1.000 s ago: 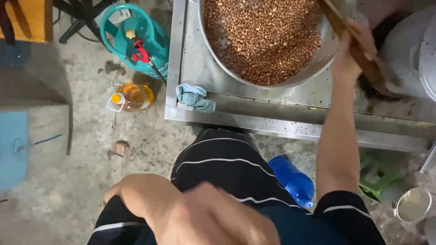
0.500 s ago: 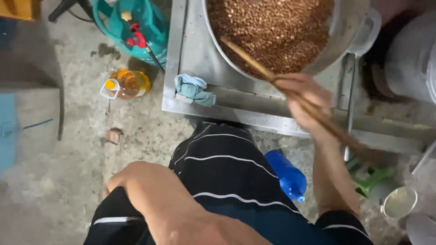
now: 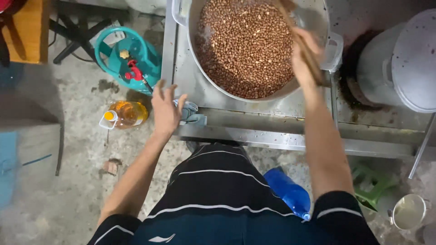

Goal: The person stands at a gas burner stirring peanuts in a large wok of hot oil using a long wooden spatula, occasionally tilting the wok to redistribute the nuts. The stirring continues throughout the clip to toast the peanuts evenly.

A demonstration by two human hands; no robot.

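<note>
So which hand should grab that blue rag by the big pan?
Probably the left hand: it hovers open right beside the rag on the steel counter. The right hand is busy gripping the wooden stirrer over the pan of nuts.

Our right hand (image 3: 305, 53) is smeared by motion, so we cannot make out its fingers on the wooden paddle (image 3: 297, 34), whose blade runs off the top edge at twelve o'clock. The wide pan (image 3: 200, 59) of brown nuts (image 3: 247, 47) is cut there too. At three o'clock the grey lidded pot (image 3: 399, 63) leaves the frame. Our left hand (image 3: 166, 111) covers part of the blue cloth (image 3: 193, 115). At five o'clock our leg hides the blue bottle's (image 3: 286, 190) lower end.
</note>
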